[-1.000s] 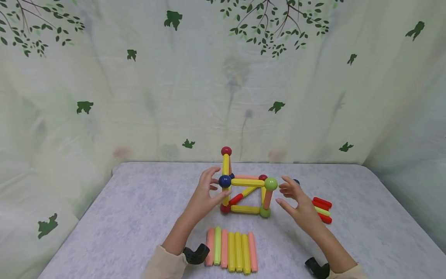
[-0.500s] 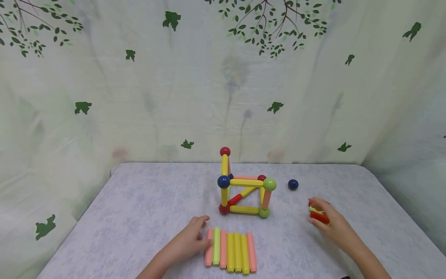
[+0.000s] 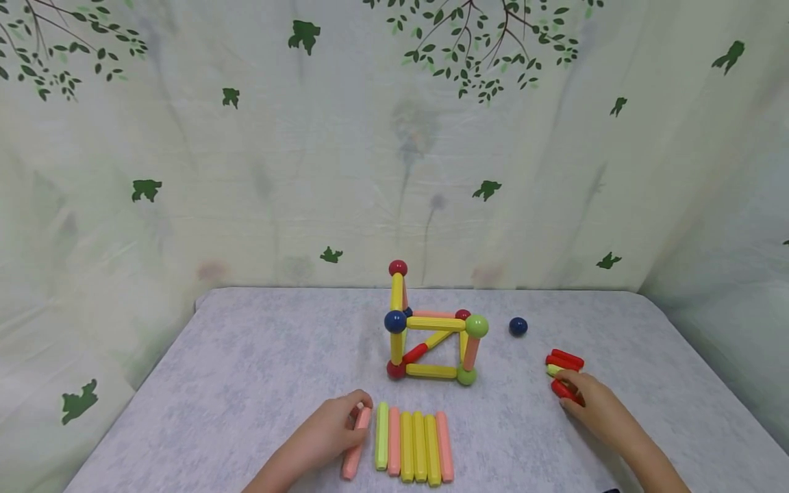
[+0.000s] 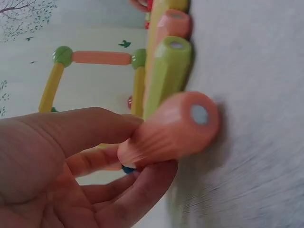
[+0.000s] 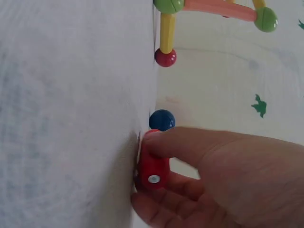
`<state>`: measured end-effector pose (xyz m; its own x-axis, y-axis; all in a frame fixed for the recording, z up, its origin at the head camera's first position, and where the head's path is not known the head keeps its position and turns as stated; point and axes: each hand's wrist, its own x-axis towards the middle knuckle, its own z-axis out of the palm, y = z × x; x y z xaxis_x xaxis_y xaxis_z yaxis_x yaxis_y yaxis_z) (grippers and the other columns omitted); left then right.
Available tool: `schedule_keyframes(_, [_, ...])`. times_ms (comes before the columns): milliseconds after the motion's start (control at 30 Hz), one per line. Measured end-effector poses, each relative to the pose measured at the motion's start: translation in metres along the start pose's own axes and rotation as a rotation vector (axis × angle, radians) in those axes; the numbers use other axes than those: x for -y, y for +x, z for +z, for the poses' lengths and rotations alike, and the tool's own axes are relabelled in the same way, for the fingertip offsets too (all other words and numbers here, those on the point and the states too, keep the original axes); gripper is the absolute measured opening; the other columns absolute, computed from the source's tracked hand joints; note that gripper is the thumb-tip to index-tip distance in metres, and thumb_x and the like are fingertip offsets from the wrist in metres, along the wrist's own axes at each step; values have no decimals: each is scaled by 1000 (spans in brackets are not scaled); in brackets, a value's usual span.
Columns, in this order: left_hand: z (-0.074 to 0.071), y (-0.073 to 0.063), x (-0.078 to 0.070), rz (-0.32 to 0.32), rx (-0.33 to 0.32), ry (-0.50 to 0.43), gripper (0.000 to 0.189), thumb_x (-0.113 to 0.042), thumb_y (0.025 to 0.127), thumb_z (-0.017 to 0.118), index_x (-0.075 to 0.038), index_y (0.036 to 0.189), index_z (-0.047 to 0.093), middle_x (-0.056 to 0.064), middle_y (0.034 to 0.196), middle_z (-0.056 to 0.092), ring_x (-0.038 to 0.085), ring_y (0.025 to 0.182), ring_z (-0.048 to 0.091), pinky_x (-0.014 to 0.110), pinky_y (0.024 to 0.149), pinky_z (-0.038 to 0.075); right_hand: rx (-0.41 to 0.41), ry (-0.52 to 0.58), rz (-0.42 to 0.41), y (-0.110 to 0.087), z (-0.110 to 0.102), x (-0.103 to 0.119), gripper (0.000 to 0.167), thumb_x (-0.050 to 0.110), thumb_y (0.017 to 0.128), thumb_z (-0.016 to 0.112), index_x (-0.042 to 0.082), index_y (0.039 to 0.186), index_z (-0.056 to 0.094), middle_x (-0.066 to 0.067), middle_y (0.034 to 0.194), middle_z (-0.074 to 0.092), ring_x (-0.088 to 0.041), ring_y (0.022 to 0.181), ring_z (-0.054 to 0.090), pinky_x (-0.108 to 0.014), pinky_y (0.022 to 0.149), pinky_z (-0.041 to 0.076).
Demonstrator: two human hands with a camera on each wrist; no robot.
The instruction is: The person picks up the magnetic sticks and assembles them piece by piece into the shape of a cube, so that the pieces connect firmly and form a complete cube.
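My left hand (image 3: 333, 428) pinches a pink magnetic rod (image 3: 357, 444) between thumb and fingers, just left of the row of rods. In the left wrist view the metal disc at the end of that pink rod (image 4: 190, 128) faces the camera. Over on the right, my right hand (image 3: 600, 407) holds a short red rod (image 3: 562, 391) by thumb and fingers, close to the tabletop. A frame (image 3: 436, 323) of yellow, pink and red rods joined by red, blue and green balls stands at the middle back, apart from both hands.
Beside the left hand lie a light green rod (image 3: 382, 436), yellow rods (image 3: 420, 448) and more pink rods (image 3: 444, 446). Other short red rods (image 3: 566, 358) and a green one (image 3: 553, 370) sit by the right hand. A loose blue ball (image 3: 518, 326) rests behind them on the table (image 3: 265, 356).
Both hands came away from the frame toward the rods. The left hand has drawn the pink rod leftward out of the row; the right has separated a red rod from its group.
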<state>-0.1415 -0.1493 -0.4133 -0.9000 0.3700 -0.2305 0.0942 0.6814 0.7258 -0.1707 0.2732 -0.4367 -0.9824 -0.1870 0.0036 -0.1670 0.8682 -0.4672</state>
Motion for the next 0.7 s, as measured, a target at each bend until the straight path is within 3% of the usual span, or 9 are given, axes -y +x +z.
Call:
schedule_keyframes(67, [-4, -1, -2, 17, -43, 7, 28, -10, 81, 63, -10, 107, 53, 1, 86, 55, 14, 67, 50, 29, 55, 42, -20, 14, -31, -1, -1, 6, 45, 4, 77, 68, -1, 119, 53, -18, 106, 57, -29, 91, 53, -45, 76, 46])
schedule_keyframes(167, [-8, 1, -6, 96, -172, 20, 29, -8, 81, 63, -6, 109, 54, 0, 89, 57, 13, 73, 52, 28, 61, 46, -71, 58, -93, -2, -4, 19, 42, 0, 79, 64, 1, 120, 54, -16, 114, 55, -29, 96, 53, -43, 78, 47])
schedule_keyframes(333, [-9, 7, -16, 237, -353, -80, 27, -6, 81, 66, -6, 107, 57, 0, 93, 59, 14, 85, 57, 22, 71, 49, -134, 188, -176, 4, -2, 50, 33, 4, 79, 67, 7, 110, 59, 1, 90, 58, -12, 74, 51, -24, 62, 47])
schedule_keyframes(533, [-4, 18, -31, 388, -459, -200, 27, -5, 79, 67, -10, 104, 58, 0, 95, 58, 13, 90, 58, 22, 74, 49, -203, 198, -255, 15, 15, 87, 33, 13, 78, 70, 12, 110, 62, 12, 89, 58, -11, 76, 49, -22, 61, 45])
schedule_keyframes(700, [1, 28, -44, 490, -462, -258, 28, -4, 79, 67, -8, 105, 57, -2, 94, 59, 13, 87, 58, 24, 75, 49, -213, 255, -378, 26, 30, 108, 31, 8, 76, 71, 11, 106, 63, 11, 88, 58, -9, 67, 48, -20, 55, 44])
